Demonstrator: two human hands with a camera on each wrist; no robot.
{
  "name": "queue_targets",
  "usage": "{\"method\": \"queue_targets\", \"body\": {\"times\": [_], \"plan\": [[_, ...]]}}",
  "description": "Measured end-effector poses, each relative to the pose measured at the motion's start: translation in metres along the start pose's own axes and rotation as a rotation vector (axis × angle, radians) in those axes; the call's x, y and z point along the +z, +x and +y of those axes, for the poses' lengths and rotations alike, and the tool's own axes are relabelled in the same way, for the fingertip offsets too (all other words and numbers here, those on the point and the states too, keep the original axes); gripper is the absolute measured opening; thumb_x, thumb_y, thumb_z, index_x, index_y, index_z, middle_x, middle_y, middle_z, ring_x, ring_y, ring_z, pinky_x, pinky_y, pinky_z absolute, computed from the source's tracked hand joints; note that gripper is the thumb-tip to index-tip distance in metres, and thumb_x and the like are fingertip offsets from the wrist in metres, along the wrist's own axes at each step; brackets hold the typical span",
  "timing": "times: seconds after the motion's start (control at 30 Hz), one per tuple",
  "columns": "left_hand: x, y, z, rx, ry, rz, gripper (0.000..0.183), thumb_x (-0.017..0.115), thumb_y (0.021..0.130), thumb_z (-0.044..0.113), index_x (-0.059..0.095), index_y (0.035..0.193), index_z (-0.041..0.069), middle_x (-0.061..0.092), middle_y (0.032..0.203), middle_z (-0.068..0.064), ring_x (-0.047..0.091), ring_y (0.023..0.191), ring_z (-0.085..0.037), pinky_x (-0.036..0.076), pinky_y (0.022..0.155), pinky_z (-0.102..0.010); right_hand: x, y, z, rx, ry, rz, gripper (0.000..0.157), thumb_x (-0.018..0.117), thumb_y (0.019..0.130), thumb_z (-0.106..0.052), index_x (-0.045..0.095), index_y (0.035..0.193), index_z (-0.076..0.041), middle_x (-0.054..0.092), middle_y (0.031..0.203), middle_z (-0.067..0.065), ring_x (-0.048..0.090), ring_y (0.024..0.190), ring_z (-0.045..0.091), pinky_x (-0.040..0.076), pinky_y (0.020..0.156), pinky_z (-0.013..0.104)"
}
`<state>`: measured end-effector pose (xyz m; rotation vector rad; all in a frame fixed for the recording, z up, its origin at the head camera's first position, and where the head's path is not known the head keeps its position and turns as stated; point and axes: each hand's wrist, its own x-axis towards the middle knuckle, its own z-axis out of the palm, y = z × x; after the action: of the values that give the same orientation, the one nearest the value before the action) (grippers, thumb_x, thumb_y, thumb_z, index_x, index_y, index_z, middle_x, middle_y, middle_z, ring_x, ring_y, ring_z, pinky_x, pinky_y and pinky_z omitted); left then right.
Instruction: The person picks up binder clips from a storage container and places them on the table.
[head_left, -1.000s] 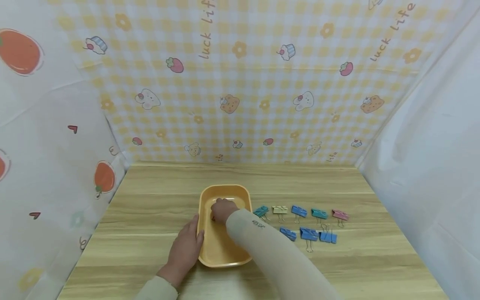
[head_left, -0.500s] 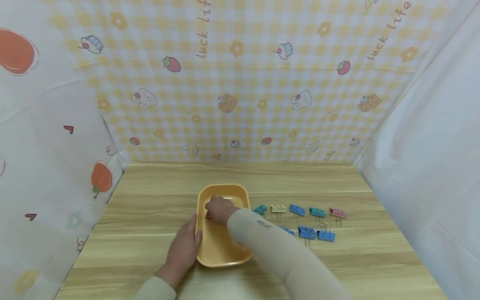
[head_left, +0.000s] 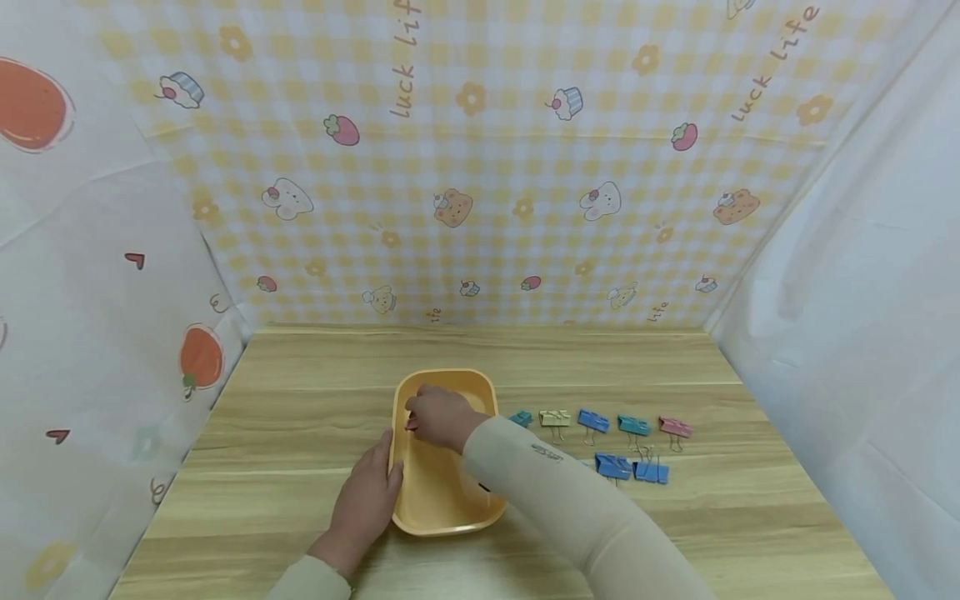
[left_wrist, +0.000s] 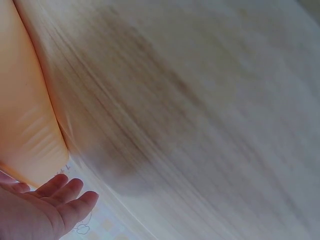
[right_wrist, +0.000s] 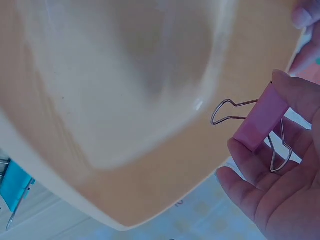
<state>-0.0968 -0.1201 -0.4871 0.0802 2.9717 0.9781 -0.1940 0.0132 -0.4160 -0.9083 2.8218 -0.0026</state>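
Note:
My right hand [head_left: 438, 414] is over the far left part of a yellow plastic bin [head_left: 442, 508]. Between its thumb and fingers it pinches a pink binder clip [right_wrist: 262, 117], raised above the bin floor, wire handles spread apart. Only a sliver of that clip shows in the head view. My left hand [head_left: 363, 500] grips the bin's left rim, thumb over the edge and fingers along the outer wall. In the left wrist view, the left hand's fingers [left_wrist: 72, 195] look loosely bent beside the bin.
Binder clips lie in two rows to the bin's right: teal [head_left: 633, 426], pale yellow [head_left: 555, 418], pink [head_left: 675, 427] and several blue, including a blue clip [head_left: 613, 466]. My right sleeve [head_left: 555, 483] crosses the bin's right rim and covers part of the front row.
My right hand has shifted left and slightly up inside the bin, bringing the pink binder clip into sight. My sleeve now hides more of the front row. The left hand stays at the rim.

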Motion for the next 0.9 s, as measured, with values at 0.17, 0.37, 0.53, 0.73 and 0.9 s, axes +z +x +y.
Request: {"method": "queue_targets", "body": {"times": [0.17, 0.37, 0.53, 0.73, 0.9], "plan": [[-0.001, -0.002, 0.0, -0.002, 0.007, 0.006, 0.055, 0.046, 0.102, 0.02, 0.029, 0.148, -0.004, 0.048, 0.136, -0.032, 0.048, 0.123, -0.048, 0.044, 0.096, -0.059, -0.009, -0.007, 0.002, -0.033, 0.023, 0.041, 0.028, 0.069, 0.089, -0.025, 0.067, 0.117, -0.018, 0.061, 0.109, -0.001, 0.058, 0.094, 0.009, 0.051, 0.074, 0.019], [0.0, -0.001, 0.0, -0.006, -0.006, 0.009, 0.055, 0.046, 0.102, 0.021, 0.029, 0.148, -0.003, 0.047, 0.137, -0.031, 0.047, 0.124, -0.047, 0.043, 0.098, -0.059, -0.017, -0.014, 0.006, -0.033, 0.096, 0.064, 0.031, 0.069, 0.09, -0.025, 0.066, 0.119, -0.016, 0.06, 0.112, -0.001, 0.058, 0.095, 0.008, 0.052, 0.077, 0.02], [0.0, 0.0, -0.001, -0.013, -0.011, 0.003, 0.057, 0.045, 0.101, 0.022, 0.028, 0.149, -0.003, 0.046, 0.138, -0.031, 0.045, 0.126, -0.047, 0.041, 0.1, -0.059, -0.02, -0.019, 0.009, -0.016, 0.144, 0.074, 0.038, 0.07, 0.089, -0.025, 0.063, 0.125, -0.014, 0.058, 0.119, 0.001, 0.058, 0.103, 0.011, 0.053, 0.08, 0.023], [0.002, 0.001, -0.003, 0.002, -0.007, 0.009, 0.057, 0.046, 0.101, 0.022, 0.028, 0.149, -0.004, 0.047, 0.137, -0.031, 0.047, 0.125, -0.047, 0.042, 0.099, -0.059, -0.021, -0.027, 0.013, -0.023, 0.154, 0.121, 0.039, 0.071, 0.089, -0.026, 0.064, 0.125, -0.013, 0.058, 0.124, 0.004, 0.058, 0.109, 0.015, 0.053, 0.084, 0.027], [0.003, 0.001, -0.003, 0.003, -0.006, 0.012, 0.057, 0.047, 0.101, 0.021, 0.028, 0.149, -0.004, 0.048, 0.137, -0.031, 0.047, 0.124, -0.047, 0.042, 0.099, -0.059, -0.024, -0.036, 0.018, -0.064, 0.144, 0.195, 0.037, 0.071, 0.089, -0.025, 0.064, 0.123, -0.01, 0.059, 0.121, 0.006, 0.061, 0.105, 0.016, 0.053, 0.084, 0.027]]}}
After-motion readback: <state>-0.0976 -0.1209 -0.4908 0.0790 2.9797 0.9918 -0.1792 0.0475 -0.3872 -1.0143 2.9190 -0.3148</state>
